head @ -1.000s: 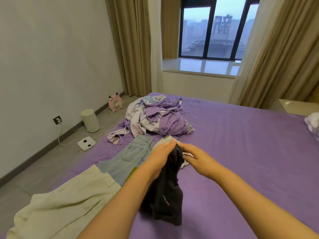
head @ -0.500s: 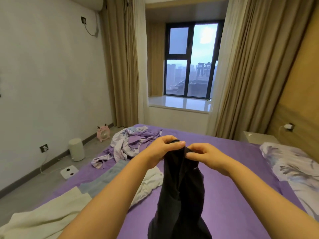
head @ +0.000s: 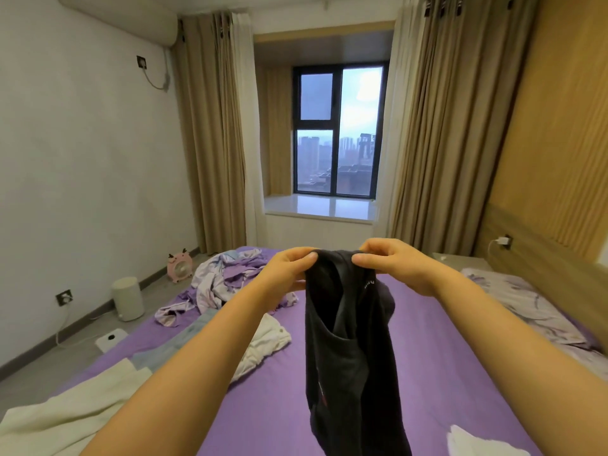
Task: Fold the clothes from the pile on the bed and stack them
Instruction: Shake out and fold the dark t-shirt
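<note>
1. I saw the left hand (head: pixel 289 269) pinching the top edge of a black garment (head: pixel 348 350), thumb and fingers curled onto the cloth.
2. The right hand (head: pixel 391 266) pinched the same top edge just beside the left, its fingers folded over the fabric.
3. The black garment hung down from both hands above the bed (head: pixel 427 373), bunched and narrow, with its lower end running out of the bottom of the head view. Small pale lettering showed near its upper right side; I could not read it.
4. The pile of clothes (head: pixel 227 281), purple and pale printed pieces, lay on the far left part of the bed, well apart from the hanging garment.
5. A white garment (head: pixel 266 343) lay crumpled on the purple sheet below the left forearm, next to a pale blue piece (head: pixel 184 337) partly hidden by that arm.
6. A cream garment (head: pixel 65 413) lay spread at the near left corner of the bed.
7. A printed pillow (head: pixel 526 307) rested at the right, against the headboard side.
8. On the floor at left stood a pale bin (head: pixel 127 297) and a pink fan (head: pixel 179 267).
</note>
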The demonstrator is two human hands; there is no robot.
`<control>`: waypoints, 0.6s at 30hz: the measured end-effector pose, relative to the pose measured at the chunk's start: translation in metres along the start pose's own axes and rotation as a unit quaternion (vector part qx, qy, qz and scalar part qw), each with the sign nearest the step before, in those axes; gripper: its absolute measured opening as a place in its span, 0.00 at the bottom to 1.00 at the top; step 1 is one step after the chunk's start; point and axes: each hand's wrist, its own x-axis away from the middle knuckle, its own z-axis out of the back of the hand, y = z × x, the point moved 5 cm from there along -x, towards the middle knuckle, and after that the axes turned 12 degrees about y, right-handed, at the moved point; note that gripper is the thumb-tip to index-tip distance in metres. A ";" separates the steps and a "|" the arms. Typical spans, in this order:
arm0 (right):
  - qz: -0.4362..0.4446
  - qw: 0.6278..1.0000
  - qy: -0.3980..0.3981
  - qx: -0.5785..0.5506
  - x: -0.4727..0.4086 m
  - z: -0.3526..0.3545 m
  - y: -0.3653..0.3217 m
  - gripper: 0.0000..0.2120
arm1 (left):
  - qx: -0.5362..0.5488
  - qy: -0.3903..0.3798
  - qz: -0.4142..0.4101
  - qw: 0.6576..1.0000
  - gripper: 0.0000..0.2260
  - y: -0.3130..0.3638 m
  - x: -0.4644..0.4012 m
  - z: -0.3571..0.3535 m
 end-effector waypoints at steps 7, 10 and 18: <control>0.085 0.990 0.070 0.090 0.008 0.004 -0.018 0.10 | 0.056 -0.007 0.043 0.998 0.11 0.015 0.011 -0.024; 0.092 0.990 0.069 0.076 0.009 0.006 -0.024 0.10 | 0.066 0.003 0.047 0.997 0.11 0.020 0.011 -0.026; 0.062 0.995 -0.033 0.075 0.010 0.010 -0.036 0.09 | 0.048 0.027 0.079 0.995 0.12 0.015 0.012 -0.019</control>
